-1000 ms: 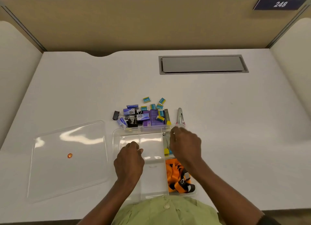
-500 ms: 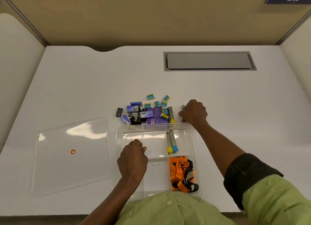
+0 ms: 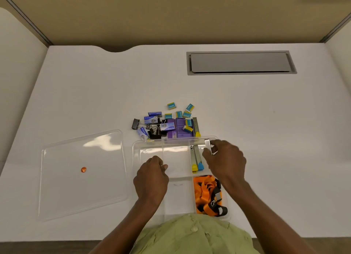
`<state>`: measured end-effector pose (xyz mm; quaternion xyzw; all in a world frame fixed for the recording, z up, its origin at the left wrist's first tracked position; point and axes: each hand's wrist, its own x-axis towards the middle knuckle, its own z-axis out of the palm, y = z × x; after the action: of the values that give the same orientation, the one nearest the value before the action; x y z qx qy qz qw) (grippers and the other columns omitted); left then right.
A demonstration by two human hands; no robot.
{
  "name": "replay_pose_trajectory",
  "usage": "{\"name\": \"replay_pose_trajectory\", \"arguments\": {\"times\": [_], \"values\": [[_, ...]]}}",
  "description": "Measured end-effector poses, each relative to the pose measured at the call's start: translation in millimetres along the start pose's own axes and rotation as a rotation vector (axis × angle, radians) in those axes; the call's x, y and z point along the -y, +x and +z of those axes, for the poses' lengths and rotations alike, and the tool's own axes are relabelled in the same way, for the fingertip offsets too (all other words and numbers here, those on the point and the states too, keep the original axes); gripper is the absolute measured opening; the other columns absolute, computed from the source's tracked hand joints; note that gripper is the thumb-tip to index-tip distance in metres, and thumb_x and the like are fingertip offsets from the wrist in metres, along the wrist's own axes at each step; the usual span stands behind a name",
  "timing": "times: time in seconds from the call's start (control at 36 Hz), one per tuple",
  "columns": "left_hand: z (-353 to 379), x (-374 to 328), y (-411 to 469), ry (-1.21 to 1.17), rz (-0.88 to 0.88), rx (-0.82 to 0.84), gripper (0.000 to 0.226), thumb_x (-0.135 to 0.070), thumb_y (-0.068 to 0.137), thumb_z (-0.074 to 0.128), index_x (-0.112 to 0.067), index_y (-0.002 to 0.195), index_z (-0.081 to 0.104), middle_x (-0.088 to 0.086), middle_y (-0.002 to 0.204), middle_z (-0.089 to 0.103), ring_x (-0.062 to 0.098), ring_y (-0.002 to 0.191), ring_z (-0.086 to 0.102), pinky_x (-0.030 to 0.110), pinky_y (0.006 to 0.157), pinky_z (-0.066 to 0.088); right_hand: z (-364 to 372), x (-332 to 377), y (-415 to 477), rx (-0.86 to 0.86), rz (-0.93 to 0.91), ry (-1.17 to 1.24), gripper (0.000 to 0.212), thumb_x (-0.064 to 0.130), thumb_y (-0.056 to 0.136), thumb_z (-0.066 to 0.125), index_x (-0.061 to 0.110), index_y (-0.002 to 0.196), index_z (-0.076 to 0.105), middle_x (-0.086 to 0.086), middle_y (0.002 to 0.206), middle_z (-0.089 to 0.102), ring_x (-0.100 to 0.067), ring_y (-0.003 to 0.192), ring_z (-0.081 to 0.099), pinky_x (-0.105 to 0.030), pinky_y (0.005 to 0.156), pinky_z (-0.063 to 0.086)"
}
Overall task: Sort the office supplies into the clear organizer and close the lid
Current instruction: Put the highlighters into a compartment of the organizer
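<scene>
The clear organizer (image 3: 148, 145) sits at the near middle of the white desk. Its far right compartment holds two metal staple removers (image 3: 197, 159) with yellow and blue ends; the near right one holds an orange lanyard (image 3: 206, 193). My right hand (image 3: 226, 162) is over the far right compartment, shut on a silver staple remover (image 3: 208, 144). My left hand (image 3: 152, 177) rests curled on the organizer's middle, holding nothing that I can see. Behind the organizer lies a pile of office supplies (image 3: 167, 123): small staple boxes, black binder clips, purple blocks. The clear lid (image 3: 81, 176) lies flat to the left.
A small orange dot (image 3: 83, 169) shows on the lid. A grey cable hatch (image 3: 240, 62) is set into the desk at the far right. Beige partition walls (image 3: 171, 14) close the desk at the back and sides.
My right hand reached out to the silver staple remover lying beyond the organizer's far right corner, took it, and has drawn back over the far right compartment. My left hand stayed put.
</scene>
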<state>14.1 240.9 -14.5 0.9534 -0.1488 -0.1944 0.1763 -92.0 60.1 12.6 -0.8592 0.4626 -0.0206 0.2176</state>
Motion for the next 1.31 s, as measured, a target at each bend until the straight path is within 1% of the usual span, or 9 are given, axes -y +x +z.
{"name": "replay_pose_trajectory", "arguments": {"times": [0.14, 0.25, 0.33, 0.44, 0.58, 0.69, 0.81, 0.97, 1.31], "values": [[0.4, 0.9, 1.1, 0.014, -0.005, 0.01, 0.007, -0.017, 0.095, 0.07, -0.024, 0.096, 0.068, -0.009, 0.094, 0.076, 0.015, 0.085, 0.07, 0.023, 0.053, 0.027, 25.8, 2.9, -4.6, 0.081, -0.014, -0.181, 0.023, 0.037, 0.099, 0.056, 0.022, 0.108, 0.071, 0.002, 0.093, 0.074, -0.021, 0.079, 0.07, -0.031, 0.066, 0.055], [1.8, 2.0, 2.2, 0.011, 0.009, 0.009, 0.011, -0.013, 0.093, 0.072, -0.023, 0.095, 0.069, -0.009, 0.093, 0.077, 0.015, 0.084, 0.071, 0.022, 0.053, 0.03, 34.5, 12.6, -3.5, 0.066, -0.062, -0.333, 0.005, 0.018, 0.088, 0.073, 0.015, 0.093, 0.072, -0.003, 0.078, 0.074, -0.024, 0.064, 0.072, -0.025, 0.053, 0.04], [2.2, 2.1, 2.2, -0.002, 0.015, 0.015, 0.011, -0.012, 0.092, 0.073, -0.022, 0.094, 0.069, -0.009, 0.091, 0.077, 0.014, 0.081, 0.071, 0.019, 0.051, 0.026, 38.5, 16.5, -0.8, 0.094, -0.116, -0.4, 0.021, 0.015, 0.091, 0.068, 0.015, 0.112, 0.068, -0.003, 0.094, 0.075, -0.025, 0.078, 0.075, -0.032, 0.062, 0.054], [1.2, 1.2, 2.0, -0.008, 0.017, 0.009, 0.007, -0.016, 0.093, 0.074, -0.022, 0.095, 0.07, -0.008, 0.092, 0.077, 0.014, 0.082, 0.07, 0.021, 0.052, 0.029, 28.4, 20.2, -1.1, 0.127, -0.159, -0.362, 0.025, 0.019, 0.094, 0.065, 0.016, 0.119, 0.065, -0.003, 0.105, 0.073, -0.024, 0.089, 0.073, -0.035, 0.072, 0.057], [0.2, 1.1, 1.2, -0.006, 0.015, 0.006, 0.004, -0.019, 0.094, 0.073, -0.021, 0.096, 0.07, -0.007, 0.094, 0.077, 0.016, 0.084, 0.071, 0.025, 0.061, 0.039, -3.9, 26.9, 8.4, -0.08, -0.136, -0.154, 0.013, 0.017, 0.094, 0.06, 0.02, 0.1, 0.072, 0.001, 0.089, 0.074, -0.026, 0.073, 0.07, -0.035, 0.065, 0.058], [1.5, 0.4, 0.2, -0.001, 0.013, -0.004, 0.008, -0.014, 0.093, 0.073, -0.021, 0.092, 0.068, -0.007, 0.09, 0.076, 0.016, 0.08, 0.071, 0.023, 0.053, 0.031, -17.2, 29.1, 39.3, -0.159, -0.131, 0.035, 0.013, 0.02, 0.095, 0.065, 0.019, 0.103, 0.076, -0.001, 0.095, 0.078, -0.024, 0.082, 0.073, -0.041, 0.072, 0.061], [1.9, 1.2, 1.7, 0.004, 0.016, 0.0, 0.007, -0.016, 0.093, 0.073, -0.021, 0.092, 0.069, -0.007, 0.09, 0.076, 0.016, 0.079, 0.07, 0.025, 0.059, 0.042, -4.7, 26.2, 78.8, 0.052, -0.081, 0.078, 0.028, 0.032, 0.089, 0.076, 0.017, 0.112, 0.072, -0.002, 0.104, 0.076, -0.022, 0.094, 0.072, -0.037, 0.079, 0.059], [1.5, 0.8, 2.7, 0.008, 0.006, 0.018, 0.007, -0.016, 0.093, 0.073, -0.022, 0.094, 0.069, -0.008, 0.092, 0.077, 0.013, 0.08, 0.07, 0.024, 0.057, 0.037, 18.6, 27.3, 106.8, 0.305, -0.014, -0.018, 0.056, 0.04, 0.075, 0.088, 0.01, 0.116, 0.064, -0.012, 0.118, 0.065, -0.028, 0.106, 0.065, -0.034, 0.079, 0.051], [1.1, 1.6, 3.7, -0.018, 0.003, 0.023, 0.006, -0.016, 0.093, 0.073, -0.02, 0.095, 0.069, -0.007, 0.096, 0.079, 0.013, 0.085, 0.072, 0.025, 0.063, 0.044, 13.9, 24.2, 104.8, 0.016, 0.114, 0.122, 0.036, 0.022, 0.08, 0.079, 0.01, 0.112, 0.069, -0.013, 0.104, 0.074, -0.032, 0.094, 0.071, -0.038, 0.079, 0.058]]}}
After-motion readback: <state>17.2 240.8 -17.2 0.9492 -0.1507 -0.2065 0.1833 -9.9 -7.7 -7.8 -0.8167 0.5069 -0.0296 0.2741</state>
